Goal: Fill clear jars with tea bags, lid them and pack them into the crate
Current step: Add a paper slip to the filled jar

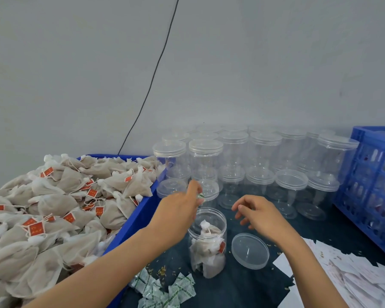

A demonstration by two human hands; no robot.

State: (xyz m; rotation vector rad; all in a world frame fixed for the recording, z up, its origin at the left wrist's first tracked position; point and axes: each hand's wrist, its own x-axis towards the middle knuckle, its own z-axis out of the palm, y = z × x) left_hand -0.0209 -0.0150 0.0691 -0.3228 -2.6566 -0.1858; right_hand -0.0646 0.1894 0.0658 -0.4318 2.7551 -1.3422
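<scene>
An open clear jar (207, 243) stands on the dark table in front of me, roughly half full of tea bags with red tags. My left hand (180, 207) hovers over its mouth, fingertips pinched on a small green-and-white packet (201, 196). My right hand (257, 213) hangs open just right of the jar, fingers spread, holding nothing. The jar's clear lid (250, 250) lies flat on the table beneath that hand. A blue bin (140, 211) at left is heaped with tea bags (60, 210).
Several empty lidded clear jars (249, 161) are stacked at the back against the wall. A blue crate (371, 187) stands at the right. Green-and-white packets (165, 290) lie near the front edge, and white paper slips (347, 276) at lower right. A black cable runs down the wall.
</scene>
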